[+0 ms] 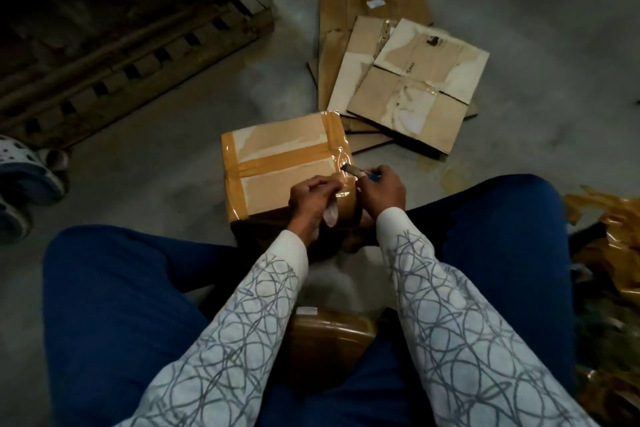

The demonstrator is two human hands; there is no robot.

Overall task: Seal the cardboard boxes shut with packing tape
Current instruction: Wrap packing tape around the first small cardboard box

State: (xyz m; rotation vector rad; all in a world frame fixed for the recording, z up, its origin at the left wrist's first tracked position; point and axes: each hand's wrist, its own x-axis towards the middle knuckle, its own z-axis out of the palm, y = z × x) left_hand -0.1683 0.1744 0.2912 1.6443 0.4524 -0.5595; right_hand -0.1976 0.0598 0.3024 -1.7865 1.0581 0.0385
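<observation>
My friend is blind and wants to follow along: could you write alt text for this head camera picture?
A seated person's right hand holds a small cutter at the right edge of a taped cardboard box on the floor, while the left hand grips the tape roll. Flattened cartons lie beyond the box, a wooden pallet at upper left.

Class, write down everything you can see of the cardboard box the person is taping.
The cardboard box is brown, closed, standing on the grey floor before the person's knees. Glossy brown tape runs along its centre seam and both end edges; pale torn patches mark its top. At its near right corner the left hand holds a tape roll against it, while the right hand grips a small cutter at the stretched tape.
</observation>
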